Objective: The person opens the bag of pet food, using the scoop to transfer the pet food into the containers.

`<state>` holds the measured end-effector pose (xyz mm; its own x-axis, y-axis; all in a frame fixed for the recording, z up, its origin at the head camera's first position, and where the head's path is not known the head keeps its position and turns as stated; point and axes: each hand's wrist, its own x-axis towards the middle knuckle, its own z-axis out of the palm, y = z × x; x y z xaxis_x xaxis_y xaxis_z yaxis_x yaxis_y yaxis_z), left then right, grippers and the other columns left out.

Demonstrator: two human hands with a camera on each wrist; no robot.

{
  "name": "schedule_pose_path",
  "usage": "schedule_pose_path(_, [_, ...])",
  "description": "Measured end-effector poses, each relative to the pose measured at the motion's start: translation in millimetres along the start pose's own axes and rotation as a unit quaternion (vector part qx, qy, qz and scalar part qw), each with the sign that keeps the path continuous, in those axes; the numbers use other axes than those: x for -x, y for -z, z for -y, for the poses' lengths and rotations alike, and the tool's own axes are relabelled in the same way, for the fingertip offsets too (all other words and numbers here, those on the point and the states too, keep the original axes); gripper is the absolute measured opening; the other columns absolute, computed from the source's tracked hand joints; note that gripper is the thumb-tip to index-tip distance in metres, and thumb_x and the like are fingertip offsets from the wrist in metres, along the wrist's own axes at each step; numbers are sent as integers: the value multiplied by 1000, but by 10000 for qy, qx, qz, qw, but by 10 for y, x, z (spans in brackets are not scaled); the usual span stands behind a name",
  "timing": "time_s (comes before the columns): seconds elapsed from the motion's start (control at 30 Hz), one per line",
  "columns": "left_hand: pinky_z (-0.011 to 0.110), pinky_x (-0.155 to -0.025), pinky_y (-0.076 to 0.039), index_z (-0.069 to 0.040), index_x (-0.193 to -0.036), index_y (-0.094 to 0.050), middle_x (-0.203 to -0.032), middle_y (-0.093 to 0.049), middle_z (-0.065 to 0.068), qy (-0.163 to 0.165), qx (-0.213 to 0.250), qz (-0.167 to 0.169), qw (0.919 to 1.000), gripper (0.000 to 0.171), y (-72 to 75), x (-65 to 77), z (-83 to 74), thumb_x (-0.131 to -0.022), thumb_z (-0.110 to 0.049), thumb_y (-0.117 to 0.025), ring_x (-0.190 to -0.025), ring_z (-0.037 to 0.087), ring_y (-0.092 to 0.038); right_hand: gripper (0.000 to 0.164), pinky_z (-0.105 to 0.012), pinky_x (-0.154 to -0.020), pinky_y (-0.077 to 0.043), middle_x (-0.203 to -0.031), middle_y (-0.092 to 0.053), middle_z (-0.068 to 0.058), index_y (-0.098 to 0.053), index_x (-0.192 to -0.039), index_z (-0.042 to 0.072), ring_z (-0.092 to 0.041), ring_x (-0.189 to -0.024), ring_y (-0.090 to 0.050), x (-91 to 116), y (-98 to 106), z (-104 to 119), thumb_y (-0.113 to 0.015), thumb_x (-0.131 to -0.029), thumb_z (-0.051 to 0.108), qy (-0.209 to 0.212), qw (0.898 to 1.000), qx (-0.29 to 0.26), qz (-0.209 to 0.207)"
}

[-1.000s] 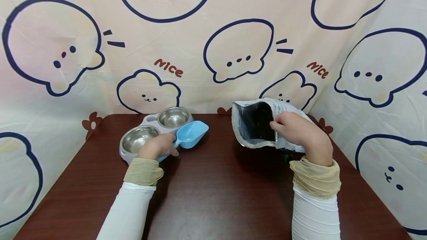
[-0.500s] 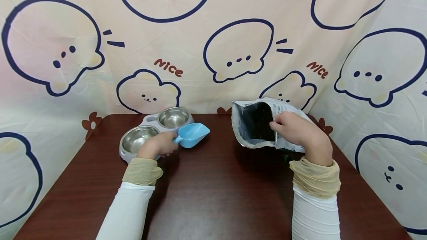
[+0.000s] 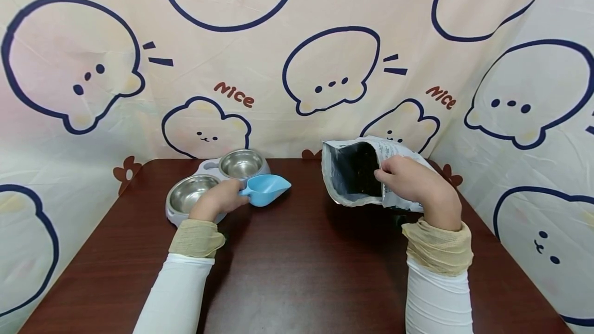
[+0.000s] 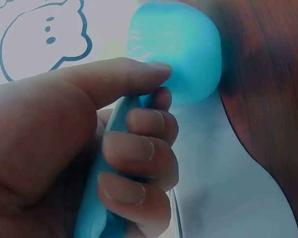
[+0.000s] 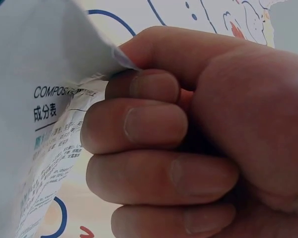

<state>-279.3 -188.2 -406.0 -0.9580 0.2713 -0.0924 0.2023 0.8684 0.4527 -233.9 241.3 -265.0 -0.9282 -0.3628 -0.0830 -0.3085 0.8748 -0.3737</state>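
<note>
My left hand (image 3: 217, 200) grips the handle of a light blue scoop (image 3: 265, 190), its bowl pointing right. In the left wrist view, the fingers curl round the scoop handle (image 4: 92, 208) and the thumb lies along its top. Just behind this hand sits a grey double feeder (image 3: 210, 170) with two metal bowls, the larger bowl (image 3: 191, 194) partly covered by the hand. On the right, my right hand (image 3: 419, 184) pinches the mouth edge of a silvery-white printed bag (image 3: 330, 171). The bag lies tipped with its mouth facing left, and dark contents (image 3: 365, 171) show inside.
The smaller metal bowl (image 3: 241, 163) stands at the back of the feeder. All of this is on a dark brown wooden table (image 3: 297, 272). A cartoon-printed cloth (image 3: 269, 133) hangs along the table's back and sides.
The left fingers have wrapped round the scoop's handle, and the scoop has turned a little in the hand, its rim now more level. The right hand and the bag stay where they were.
</note>
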Motion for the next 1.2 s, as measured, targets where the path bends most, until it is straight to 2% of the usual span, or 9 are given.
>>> schedule_pose_path(0.1, [34, -69, -43, -11, -89, -59, -75, -47, 0, 124, 47, -8, 9999, 16, 55, 80, -116, -100, -22, -62, -72, 20, -52, 40, -33, -64, -42, -61, -38, 3, -56, -71, 13, -18, -60, -45, -3, 2, 2, -51, -110, 22, 5, 10000, 28, 2])
schedule_pose_path(0.2, [37, -74, -46, -4, -107, -67, -79, -50, 3, 174, 24, -64, 9998, 20, 109, 137, -199, -105, -23, -60, -76, 23, -55, 41, -33, -64, -42, -61, -38, 3, -55, -71, 13, -17, -60, -45, -4, 5, 2, -51, -110, 21, 14, 10000, 53, 0])
schedule_pose_path(0.23, [38, -76, -48, -1, -114, -68, -80, -51, 5, 253, -3, -35, 9997, 24, 151, 178, -273, -106, -22, -60, -79, 24, -57, 40, -33, -64, -42, -61, -38, 3, -56, -71, 13, -18, -60, -46, -5, 6, 1, -51, -110, 21, 19, 10000, 67, -4])
schedule_pose_path(0.3, [40, -78, -49, 0, -120, -67, -81, -53, 5, 208, -63, -127, 9997, 29, 170, 181, -286, -107, -24, -60, -82, 25, -58, 40, -33, -64, -42, -62, -38, 2, -57, -72, 12, -18, -61, -46, -5, 5, 0, -51, -110, 21, 22, 10000, 75, -1])
schedule_pose_path(0.5, [37, -72, -47, -4, -103, -63, -78, -51, 3, 93, -125, -363, 9992, 22, 229, 200, -354, -107, -25, -59, -77, 23, -59, 37, -33, -65, -43, -63, -39, 1, -63, -77, 10, -18, -63, -47, -6, 3, 1, -52, -110, 22, 24, 10000, 78, -6])
schedule_pose_path(0.7, [35, -71, -47, -3, -122, -65, -81, -57, 5, 24, 8, -544, 9985, 26, 309, 280, -496, -108, -25, -57, -74, 21, -59, 38, -33, -64, -43, -62, -39, 1, -60, -75, 10, -18, -61, -46, -10, 8, 4, -52, -110, 21, 31, 10000, 85, -34])
schedule_pose_path(0.83, [33, -66, -44, -6, -105, -62, -74, -50, 3, -184, 10, -729, 9972, 17, 373, 355, -626, -107, -22, -57, -67, 18, -54, 38, -33, -64, -43, -62, -38, 2, -60, -75, 10, -18, -61, -46, -9, 7, 4, -52, -110, 21, 22, 10000, 75, -15])
schedule_pose_path(0.93, [32, -65, -42, -11, -92, -57, -73, -47, 1, -337, -63, -854, 9958, 19, 414, 410, -737, -107, -23, -59, -66, 17, -52, 38, -33, -64, -43, -62, -39, 2, -60, -75, 10, -18, -61, -46, -6, 5, 6, -52, -110, 21, 31, 10000, 84, -34])
schedule_pose_path(1.2, [33, -68, -44, -12, -92, -60, -74, -47, 2, -767, -251, -997, 9917, 20, 421, 476, -1052, -108, -23, -61, -70, 19, -53, 38, -33, -64, -43, -62, -39, 1, -60, -75, 11, -18, -61, -47, -3, 7, 25, -52, -110, 21, 35, 9999, 106, -20])
